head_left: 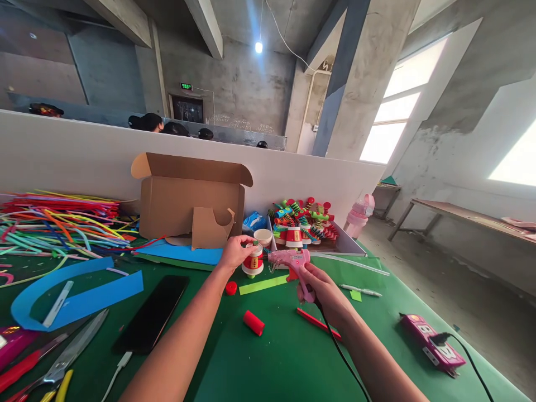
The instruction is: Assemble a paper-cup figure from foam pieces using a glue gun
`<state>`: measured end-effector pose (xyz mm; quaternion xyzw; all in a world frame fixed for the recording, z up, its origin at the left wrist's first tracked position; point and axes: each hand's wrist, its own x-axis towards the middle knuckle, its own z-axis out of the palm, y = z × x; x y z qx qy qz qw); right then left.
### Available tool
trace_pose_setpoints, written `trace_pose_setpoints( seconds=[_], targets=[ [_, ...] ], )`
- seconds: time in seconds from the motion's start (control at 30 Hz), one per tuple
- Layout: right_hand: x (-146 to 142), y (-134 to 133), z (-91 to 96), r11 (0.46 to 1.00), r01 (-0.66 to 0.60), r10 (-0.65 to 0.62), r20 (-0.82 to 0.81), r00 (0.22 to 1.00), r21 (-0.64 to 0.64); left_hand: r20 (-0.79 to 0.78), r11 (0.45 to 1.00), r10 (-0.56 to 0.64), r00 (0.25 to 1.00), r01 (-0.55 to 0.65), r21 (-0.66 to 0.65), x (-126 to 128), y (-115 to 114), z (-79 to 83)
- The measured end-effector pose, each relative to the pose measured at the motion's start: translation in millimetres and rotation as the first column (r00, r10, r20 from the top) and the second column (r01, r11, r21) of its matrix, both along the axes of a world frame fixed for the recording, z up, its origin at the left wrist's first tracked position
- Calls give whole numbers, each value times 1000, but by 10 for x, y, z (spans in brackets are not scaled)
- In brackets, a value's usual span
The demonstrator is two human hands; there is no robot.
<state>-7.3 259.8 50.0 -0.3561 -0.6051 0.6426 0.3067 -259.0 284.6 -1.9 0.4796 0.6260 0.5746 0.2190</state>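
My left hand [234,252] is closed on the top of a small paper-cup craft [253,263] with a red band, which stands on the green table [276,357]. My right hand [320,287] grips a pink hot glue gun [291,260] by its handle, the nozzle pointing left at the cup from a short gap. The gun's black cord runs back along my right forearm. A red cylinder [253,322], a small red cap [231,288] and a light green foam strip [263,285] lie just in front of the cup.
An open cardboard box [188,206] stands behind, beside a tray of finished colourful crafts [305,223]. Pipe cleaners [58,223], blue foam pieces [75,293], scissors [71,352] and a black phone [153,312] lie left. A pink power strip [431,340] lies right. Other people's heads show behind the white partition.
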Motion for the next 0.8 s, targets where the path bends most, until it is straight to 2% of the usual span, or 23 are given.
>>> trace_pose_setpoints(
  seconds=[0.27, 0.47, 0.63, 0.8],
  targets=[
    [-70, 74, 101, 995, 18, -21, 34, 999, 94, 1, 1000, -1, 1000, 1, 8, -4, 12, -19],
    [-328, 334, 143, 955, 83, -100, 47, 994, 285, -24, 1000, 6, 1000, -6, -7, 28, 11, -26],
    [-455, 500, 129, 864, 34, -141, 177, 974, 502, -59, 1000, 9, 998, -9, 5, 60, 23, -22],
    [-448, 491, 148, 764, -26, -236, 317, 918, 645, -91, 1000, 14, 996, -13, 12, 65, 19, -13]
  ],
)
